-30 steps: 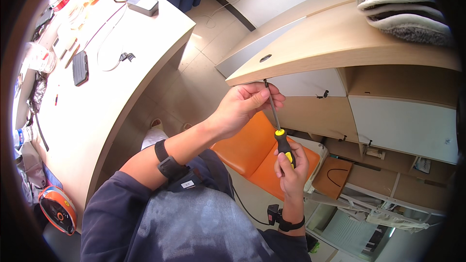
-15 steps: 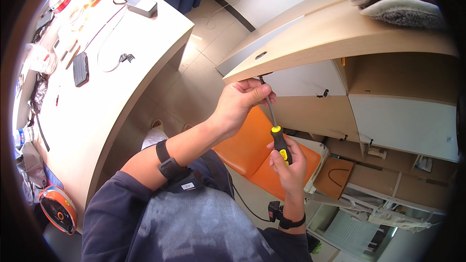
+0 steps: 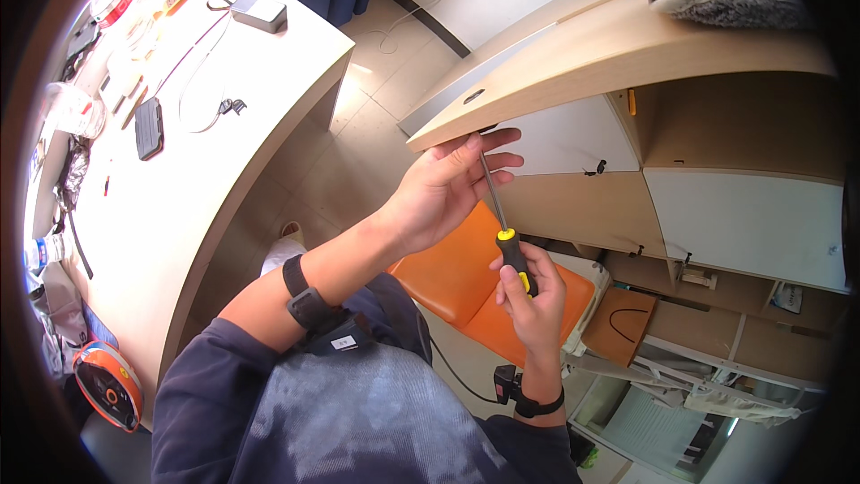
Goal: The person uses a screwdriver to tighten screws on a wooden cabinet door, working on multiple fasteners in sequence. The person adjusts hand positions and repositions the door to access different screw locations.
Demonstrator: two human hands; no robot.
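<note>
**Listener:** What is held here?

**Describer:** A screwdriver (image 3: pixel 506 234) with a black-and-yellow handle and a slim metal shaft. It slants upward, its shaft pointing at the underside of a long, pale wood-grain board (image 3: pixel 582 63), near the board's left end.

**Listener:** Which hand has it?

**Describer:** The person's right hand (image 3: pixel 537 306). That grip is closed around the handle, with the thumb laid along it.

**Listener:** And the other?

**Describer:** The left hand (image 3: pixel 436 193) is raised beside the shaft. Its grip is open, fingers spread toward the right, thumb up near the board's edge. Whether the screwdriver's tip touches anything cannot be told.

**Listener:** What lies around them?

**Describer:** Below the hands stands an orange padded chair (image 3: pixel 452 273). The board has a dark oval hole (image 3: pixel 475 96) through it, and a stack of grey fleecy pads with white edging (image 3: pixel 726 2) rests farther along. To the person's left, a brightly lit, pale tabletop (image 3: pixel 179 206) carries a dark rectangular case (image 3: pixel 150 129) and a small grey box (image 3: pixel 259 12).
</note>
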